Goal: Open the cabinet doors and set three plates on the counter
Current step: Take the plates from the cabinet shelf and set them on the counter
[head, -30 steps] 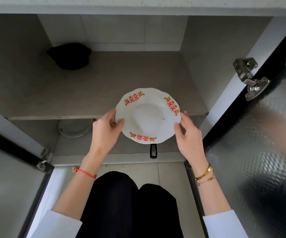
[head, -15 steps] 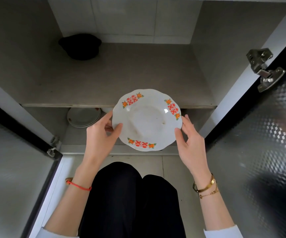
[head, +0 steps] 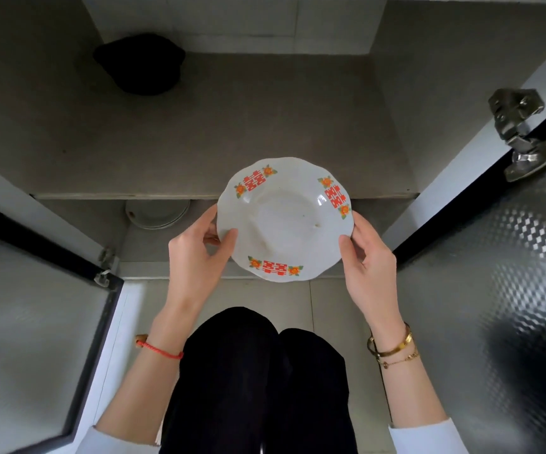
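Observation:
A white scalloped plate (head: 284, 221) with red and orange motifs on its rim is held level in front of the open cabinet. My left hand (head: 196, 257) grips its left edge, thumb on top. On the opposite edge my right hand (head: 368, 257) does the same. Both cabinet doors stand open: the left door (head: 29, 322) and the right door (head: 501, 306), each with textured glass. A small stack of white plates (head: 157, 213) lies on the bottom level, partly hidden under the shelf (head: 226, 132).
A black bowl-like object (head: 140, 63) rests at the back left of the shelf. Metal hinges (head: 524, 132) stick out on the right frame, and a smaller hinge (head: 104, 267) on the left. My knees in black trousers (head: 258, 381) are below the plate.
The plate has come a little out of the cabinet and up in both hands. The view has tilted down, so the counter edge at the top is gone.

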`<state>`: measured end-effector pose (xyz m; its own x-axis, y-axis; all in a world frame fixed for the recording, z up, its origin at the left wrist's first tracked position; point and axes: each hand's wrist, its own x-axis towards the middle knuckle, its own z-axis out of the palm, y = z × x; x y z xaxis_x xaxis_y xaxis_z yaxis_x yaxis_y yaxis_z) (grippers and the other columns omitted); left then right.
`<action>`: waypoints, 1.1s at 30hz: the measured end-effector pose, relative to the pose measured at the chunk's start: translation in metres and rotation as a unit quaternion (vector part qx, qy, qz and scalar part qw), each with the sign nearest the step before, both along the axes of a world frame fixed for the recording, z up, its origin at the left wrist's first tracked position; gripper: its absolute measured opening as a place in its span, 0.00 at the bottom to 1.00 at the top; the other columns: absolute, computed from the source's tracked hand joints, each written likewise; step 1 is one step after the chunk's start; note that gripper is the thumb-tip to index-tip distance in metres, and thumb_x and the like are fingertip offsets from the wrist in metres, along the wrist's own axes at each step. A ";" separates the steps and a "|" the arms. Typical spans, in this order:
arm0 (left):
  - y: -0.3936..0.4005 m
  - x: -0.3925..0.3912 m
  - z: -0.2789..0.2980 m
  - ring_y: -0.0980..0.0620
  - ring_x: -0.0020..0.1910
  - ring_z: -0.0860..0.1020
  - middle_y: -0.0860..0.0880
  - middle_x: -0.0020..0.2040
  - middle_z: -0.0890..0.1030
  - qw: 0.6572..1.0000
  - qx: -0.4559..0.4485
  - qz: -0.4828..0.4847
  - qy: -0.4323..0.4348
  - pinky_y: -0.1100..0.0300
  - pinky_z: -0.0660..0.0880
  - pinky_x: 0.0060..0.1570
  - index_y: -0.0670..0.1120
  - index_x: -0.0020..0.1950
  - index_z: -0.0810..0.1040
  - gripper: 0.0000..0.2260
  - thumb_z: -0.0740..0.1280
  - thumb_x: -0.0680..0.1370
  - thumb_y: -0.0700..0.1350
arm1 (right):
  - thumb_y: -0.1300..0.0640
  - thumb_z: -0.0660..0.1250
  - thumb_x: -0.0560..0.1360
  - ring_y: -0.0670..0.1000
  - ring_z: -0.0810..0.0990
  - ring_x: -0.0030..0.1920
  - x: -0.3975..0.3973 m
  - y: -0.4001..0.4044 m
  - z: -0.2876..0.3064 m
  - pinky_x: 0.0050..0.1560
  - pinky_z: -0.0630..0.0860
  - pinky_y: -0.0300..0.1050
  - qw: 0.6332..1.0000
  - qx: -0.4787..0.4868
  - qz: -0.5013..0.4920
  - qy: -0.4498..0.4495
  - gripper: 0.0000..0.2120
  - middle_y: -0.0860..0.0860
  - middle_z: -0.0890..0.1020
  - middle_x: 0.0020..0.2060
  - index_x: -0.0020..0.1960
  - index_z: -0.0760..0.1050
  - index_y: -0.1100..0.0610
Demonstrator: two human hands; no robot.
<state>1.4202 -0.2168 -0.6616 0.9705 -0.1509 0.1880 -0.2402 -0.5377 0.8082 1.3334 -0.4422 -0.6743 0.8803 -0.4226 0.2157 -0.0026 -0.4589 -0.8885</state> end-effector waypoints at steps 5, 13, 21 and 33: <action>0.006 -0.016 0.037 0.62 0.41 0.81 0.57 0.41 0.84 0.998 0.008 0.009 0.061 0.72 0.77 0.45 0.56 0.65 0.76 0.18 0.68 0.76 0.44 | 0.63 0.61 0.79 0.37 0.75 0.63 -0.015 0.011 0.043 0.61 0.73 0.29 0.998 0.051 -0.019 0.042 0.19 0.46 0.79 0.63 0.70 0.72 0.57; 0.026 -0.078 0.122 0.65 0.42 0.80 0.63 0.41 0.82 0.991 0.022 0.029 0.129 0.77 0.74 0.43 0.58 0.65 0.75 0.19 0.70 0.75 0.45 | 0.65 0.62 0.77 0.36 0.80 0.56 -0.070 0.033 0.130 0.52 0.74 0.24 0.986 0.106 -0.043 0.120 0.19 0.37 0.82 0.54 0.64 0.75 0.49; 0.038 -0.145 0.248 0.66 0.41 0.80 0.67 0.38 0.80 0.987 0.005 0.047 0.153 0.81 0.70 0.41 0.59 0.65 0.76 0.21 0.72 0.74 0.43 | 0.64 0.63 0.78 0.31 0.79 0.51 -0.133 0.041 0.256 0.46 0.74 0.23 0.979 0.110 -0.030 0.171 0.17 0.26 0.79 0.47 0.65 0.75 0.53; 0.027 -0.166 0.436 0.62 0.39 0.81 0.60 0.39 0.84 0.994 -0.034 0.024 0.099 0.80 0.70 0.40 0.59 0.63 0.77 0.18 0.70 0.75 0.45 | 0.64 0.64 0.78 0.25 0.75 0.53 -0.158 0.024 0.440 0.48 0.71 0.19 0.992 0.067 -0.017 0.106 0.17 0.28 0.75 0.51 0.67 0.73 0.58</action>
